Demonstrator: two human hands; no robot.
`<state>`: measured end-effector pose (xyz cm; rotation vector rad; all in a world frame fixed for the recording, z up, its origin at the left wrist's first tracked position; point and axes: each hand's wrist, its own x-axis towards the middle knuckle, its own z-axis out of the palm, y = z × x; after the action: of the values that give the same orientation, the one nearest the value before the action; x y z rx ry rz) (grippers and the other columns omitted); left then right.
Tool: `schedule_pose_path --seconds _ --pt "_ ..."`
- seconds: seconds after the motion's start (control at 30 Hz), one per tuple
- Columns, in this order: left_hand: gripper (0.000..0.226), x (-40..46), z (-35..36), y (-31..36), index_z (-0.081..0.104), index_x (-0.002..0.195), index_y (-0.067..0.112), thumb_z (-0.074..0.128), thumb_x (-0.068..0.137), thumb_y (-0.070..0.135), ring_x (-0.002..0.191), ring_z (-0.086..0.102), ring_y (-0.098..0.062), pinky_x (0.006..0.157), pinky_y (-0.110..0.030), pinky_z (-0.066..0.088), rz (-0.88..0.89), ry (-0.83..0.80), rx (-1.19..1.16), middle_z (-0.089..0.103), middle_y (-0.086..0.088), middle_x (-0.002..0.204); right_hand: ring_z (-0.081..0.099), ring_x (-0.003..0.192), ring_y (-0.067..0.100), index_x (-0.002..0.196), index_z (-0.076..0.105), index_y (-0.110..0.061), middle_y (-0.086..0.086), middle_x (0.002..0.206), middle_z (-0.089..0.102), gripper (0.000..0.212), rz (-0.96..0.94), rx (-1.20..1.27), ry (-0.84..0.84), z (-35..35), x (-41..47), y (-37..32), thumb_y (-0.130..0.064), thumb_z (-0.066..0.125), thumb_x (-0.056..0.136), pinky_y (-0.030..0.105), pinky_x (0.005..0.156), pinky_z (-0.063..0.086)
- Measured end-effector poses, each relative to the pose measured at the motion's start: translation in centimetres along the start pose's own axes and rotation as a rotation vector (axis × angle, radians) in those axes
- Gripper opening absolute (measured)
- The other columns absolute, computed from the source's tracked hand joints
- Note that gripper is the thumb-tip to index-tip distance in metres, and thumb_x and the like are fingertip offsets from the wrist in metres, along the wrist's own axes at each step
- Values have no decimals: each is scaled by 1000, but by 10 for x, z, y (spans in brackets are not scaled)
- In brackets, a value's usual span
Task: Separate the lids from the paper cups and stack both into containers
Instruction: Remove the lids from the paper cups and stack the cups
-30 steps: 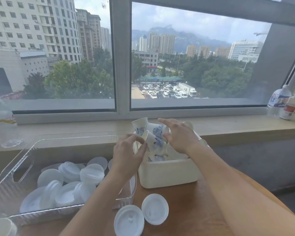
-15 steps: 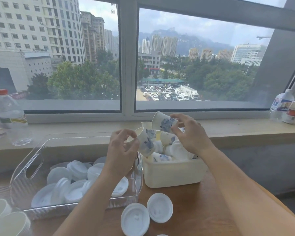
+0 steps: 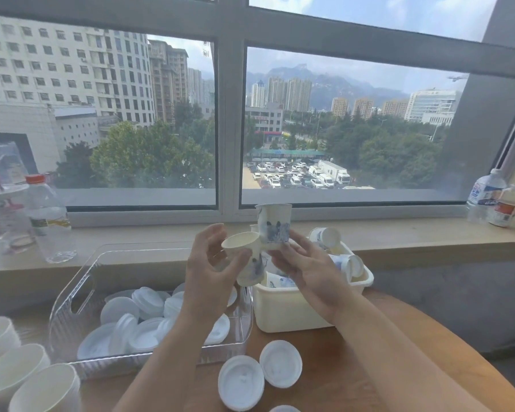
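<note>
The cream tub point(image 3: 286, 310) stands on the wooden table point(image 3: 354, 361) below the window sill point(image 3: 414, 233) and serves as the reference point. It holds a loose pile of blue-patterned paper cups point(image 3: 347, 264), several lying on their sides.

Above the tub's left rim, both hands work close together. The left hand point(image 3: 211, 281) pinches 1 paper cup, the tilted cup point(image 3: 249, 260), between thumb and curled fingers; its open mouth faces up and left. The right hand point(image 3: 306, 269) grips a second cup, the upright cup point(image 3: 273, 223), by its lower end with curled fingers; this cup stands higher than the tilted cup and its lower part meets the tilted cup's side. Whether the 2 cups are nested or only touching cannot be told.

Just left of the tub, touching or nearly touching it, sits the clear tray point(image 3: 72, 295) with a handle cut-out in its left wall. It contains many white lids point(image 3: 140, 319) in a loose heap.

In front of the tub, 2 loose lids point(image 3: 260, 374) lie flat on the table, side by side; the edge of a third shows at the bottom border.

Far left of the tub, at the table corner, 3 white cup mouths point(image 3: 15, 370) are visible.

On the sill, a clear bottle point(image 3: 46, 218) with an orange cap stands left of the tub, and 2 labelled bottles point(image 3: 488, 197) stand far right.
</note>
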<state>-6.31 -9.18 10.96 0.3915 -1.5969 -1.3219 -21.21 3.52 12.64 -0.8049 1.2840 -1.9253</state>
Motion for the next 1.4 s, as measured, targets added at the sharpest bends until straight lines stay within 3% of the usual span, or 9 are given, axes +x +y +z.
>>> schedule_pose_path --seconds 0.2,0.4,0.53,0.63,0.77,0.93,1.07,1.2,1.4 --pt "53 -14 -1 7 56 128 37 84 88 17 107 68 -8 93 -25 58 -48 -28 -15 60 13 139 58 137 32 147 55 -7 21 143 62 42 16 78 -58 5 -15 8 -10 57 105 41 119 44" --pt "82 -24 -5 20 46 139 43 91 79 12 105 73 -10 89 -26 59 -59 -95 54 66 5 127 67 124 25 145 56 -12 19 136 67 49 -98 85 11 16 -34 -16 -11 64 97 28 102 56" --pt "87 -32 -5 33 50 144 40 97 73 22 102 74 -11 96 -41 60 3 -133 148 77 14 111 68 123 20 145 55 -22 10 133 70 54 -154 -97 -14 31 -51 -26 -22 69 92 26 96 56" --pt "78 -40 -2 44 53 145 45 91 79 29 102 75 -16 94 -50 60 56 -167 175 77 12 114 70 119 20 150 47 -22 11 128 72 52 -158 -224 -2 40 -61 -24 -15 65 101 25 93 57" --pt "71 -48 -2 54 51 145 52 80 81 48 115 72 -16 99 -51 58 88 -187 200 74 16 125 71 111 6 152 39 -41 -1 118 75 66 -258 -550 89 39 -68 -27 -30 74 97 31 101 55" --pt "66 -54 -5 61 53 141 57 80 83 45 117 71 -16 100 -52 57 106 -164 185 72 17 130 69 106 -4 153 37 -51 -13 110 77 74 -436 -771 145 39 -77 -38 -36 78 93 25 95 53" --pt "66 -56 -7 63 52 142 57 80 84 43 121 69 -15 102 -52 56 123 -155 189 69 18 133 70 101 -8 154 35 -51 -18 104 77 82 -501 -853 186 42 -80 -42 -40 82 88 36 93 59" --pt "67 -55 -12 62 54 148 42 82 86 36 120 69 -12 99 -51 58 119 -147 173 71 17 129 71 100 -7 151 41 -51 -20 103 78 75 -533 -894 183 45 -77 -44 -44 80 88 36 91 59" --pt "56 -52 -22 59 59 137 44 80 87 30 112 73 -14 97 -50 60 95 -134 170 75 14 121 74 90 -1 153 36 -51 -22 104 78 76 -585 -994 184 49 -70 -35 -55 75 88 31 81 58"
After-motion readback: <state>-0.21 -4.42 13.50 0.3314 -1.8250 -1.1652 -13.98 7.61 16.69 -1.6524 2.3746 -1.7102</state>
